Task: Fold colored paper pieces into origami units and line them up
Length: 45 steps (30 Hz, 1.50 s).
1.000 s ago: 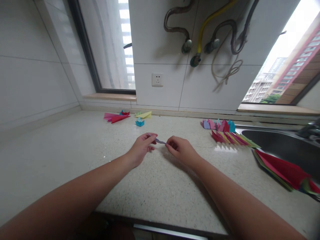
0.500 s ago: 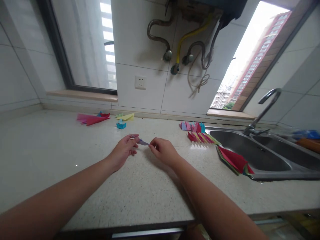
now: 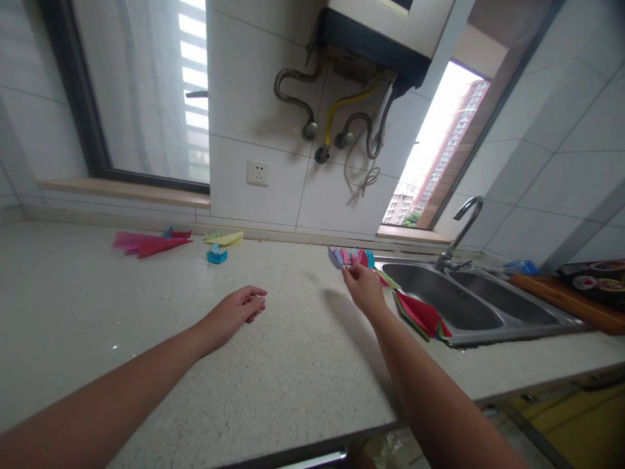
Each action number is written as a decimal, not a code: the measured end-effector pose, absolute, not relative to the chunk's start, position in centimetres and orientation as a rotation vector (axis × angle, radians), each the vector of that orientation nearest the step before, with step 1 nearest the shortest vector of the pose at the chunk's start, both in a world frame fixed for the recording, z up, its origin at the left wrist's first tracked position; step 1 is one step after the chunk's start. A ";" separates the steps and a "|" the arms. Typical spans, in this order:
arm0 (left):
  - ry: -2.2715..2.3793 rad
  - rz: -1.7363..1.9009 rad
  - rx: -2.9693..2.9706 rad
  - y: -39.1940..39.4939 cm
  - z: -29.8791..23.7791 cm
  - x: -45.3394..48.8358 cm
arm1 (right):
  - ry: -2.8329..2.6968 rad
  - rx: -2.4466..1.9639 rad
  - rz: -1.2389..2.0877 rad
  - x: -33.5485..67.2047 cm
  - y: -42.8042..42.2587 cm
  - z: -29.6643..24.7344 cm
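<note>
Speckled pale counter (image 3: 273, 365) under a white tiled wall (image 3: 244, 98), with a frosted window (image 3: 146, 98) toward ten o'clock and a clear window (image 3: 437, 130) toward two. High at one o'clock, a wall-mounted heater (image 3: 378, 49), with bent metal hoses and a yellow pipe (image 3: 354, 99) below. At ten o'clock, nearer the centre, a wall socket (image 3: 258, 173).

Right hand (image 3: 364, 288) at four o'clock, thumb and fingertips pinched together on a lavender paper piece (image 3: 335, 258), just beside centre toward four; exact fold too blurred to tell. Held near the left end of a row of small folded papers (image 3: 360, 256), pink, red and blue; cannot tell whether touching or apart. Behind the hand, partly hidden, more folded paper with a yellow-green end (image 3: 390, 280).

Left hand (image 3: 239, 309) between seven and eight o'clock, well apart from the right; fingers loosely curled and close together over bare counter, holding nothing visible.

Around nine o'clock, near the wall: small blue folded paper (image 3: 217, 255), pale yellow folded paper (image 3: 233, 239) just behind, and farther out pink and red pointed papers (image 3: 151, 245).

Toward four, a red-topped paper stack (image 3: 420, 314) beside the steel sink (image 3: 473, 312). At three, a curved faucet (image 3: 463, 234); beyond the sink, a wooden board (image 3: 561, 298).
</note>
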<state>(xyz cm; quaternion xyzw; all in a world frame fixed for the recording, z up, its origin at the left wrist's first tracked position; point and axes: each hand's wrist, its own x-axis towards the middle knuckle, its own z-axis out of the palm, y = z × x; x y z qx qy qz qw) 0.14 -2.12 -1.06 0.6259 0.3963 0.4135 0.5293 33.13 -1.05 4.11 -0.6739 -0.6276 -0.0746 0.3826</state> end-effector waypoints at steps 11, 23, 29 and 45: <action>1.061 0.807 1.785 -3.3 0.1 0.4 | -1.437 -1.906 -0.162 37.2 1.2 -0.5; 1.124 0.697 1.929 -3.3 0.4 0.8 | -1.358 -2.085 -0.112 38.3 2.2 -1.5; 1.136 0.671 1.944 -3.3 0.5 0.8 | -1.344 -2.140 -0.069 38.3 2.4 -1.5; 1.112 0.680 1.981 -3.4 0.4 0.8 | -1.356 -2.184 -0.044 38.2 2.3 -0.9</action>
